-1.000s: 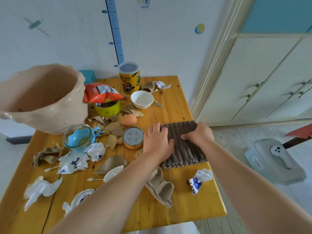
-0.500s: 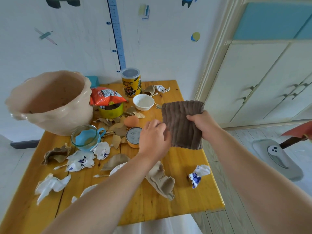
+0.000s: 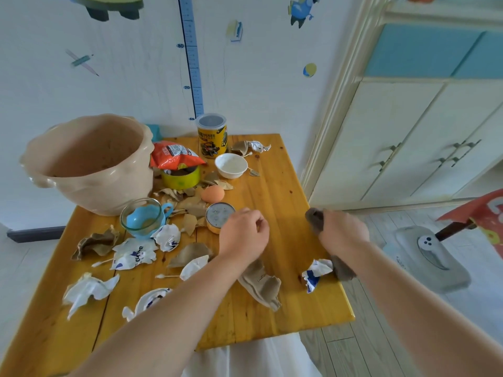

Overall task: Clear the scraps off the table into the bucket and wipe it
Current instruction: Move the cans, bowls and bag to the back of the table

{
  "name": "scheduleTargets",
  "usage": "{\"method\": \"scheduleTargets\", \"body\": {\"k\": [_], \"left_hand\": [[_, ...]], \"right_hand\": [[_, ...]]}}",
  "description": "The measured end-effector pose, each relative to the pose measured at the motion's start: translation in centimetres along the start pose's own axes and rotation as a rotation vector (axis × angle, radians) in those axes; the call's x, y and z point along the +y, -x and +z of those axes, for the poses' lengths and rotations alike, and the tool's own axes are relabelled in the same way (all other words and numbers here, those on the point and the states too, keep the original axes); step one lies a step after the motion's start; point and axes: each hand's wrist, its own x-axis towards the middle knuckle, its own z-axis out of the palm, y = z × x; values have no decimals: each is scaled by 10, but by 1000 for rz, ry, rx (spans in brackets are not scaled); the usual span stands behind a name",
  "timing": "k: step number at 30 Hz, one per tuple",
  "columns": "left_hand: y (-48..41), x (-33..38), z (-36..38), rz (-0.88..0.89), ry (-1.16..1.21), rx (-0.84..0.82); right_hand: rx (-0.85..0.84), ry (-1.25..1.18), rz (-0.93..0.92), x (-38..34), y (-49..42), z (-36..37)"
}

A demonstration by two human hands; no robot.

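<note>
Brown cloth [image 3: 315, 219] was bunched in the right hand [image 3: 344, 231], whose fingers were curled tight round it at the right edge of the table [image 3: 285, 197]. One end stuck up past the knuckles and the other hung below the wrist, beside a blue-and-white paper scrap [image 3: 315, 272]. The left hand [image 3: 243, 235] hovered just beside a round tin [image 3: 217, 216], fingers loosely curled, with nothing visible in them.

The bucket [image 3: 109, 191] stood on the far left corner, well apart from both hands. Torn paper, a cardboard scrap [image 3: 261, 284] and dry leaves lay scattered between.

A broad sweep with the cloth looked risky. The egg [image 3: 212, 193] sat loose among the leaves and could roll, and the glass cup [image 3: 141, 217] and white bowl [image 3: 231, 165] could be knocked. Scraps near the right edge might drop to the floor instead of reaching the bucket.

The tabletop was glossy yellow wood, set against a white wall with a height ruler [image 3: 192, 63] and cartoon stickers. A cream cupboard [image 3: 394, 148] stood to the right.
</note>
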Motion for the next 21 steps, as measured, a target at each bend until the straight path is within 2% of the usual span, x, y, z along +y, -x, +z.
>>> {"method": "scheduleTargets", "body": {"k": [4, 9, 17, 21], "left_hand": [[3, -5, -1, -11, -4, -6], [5, -15, -3, -9, -21, -4], [7, -28, -16, -27, -36, 57], [8, -37, -27, -38, -41, 103]], "right_hand": [[-145, -210, 76, -18, 12, 32], [-129, -504, 168, -31, 15, 49], [-144, -711, 114, -80, 13, 54], [-222, -864, 113, -103, 12, 52]]}}
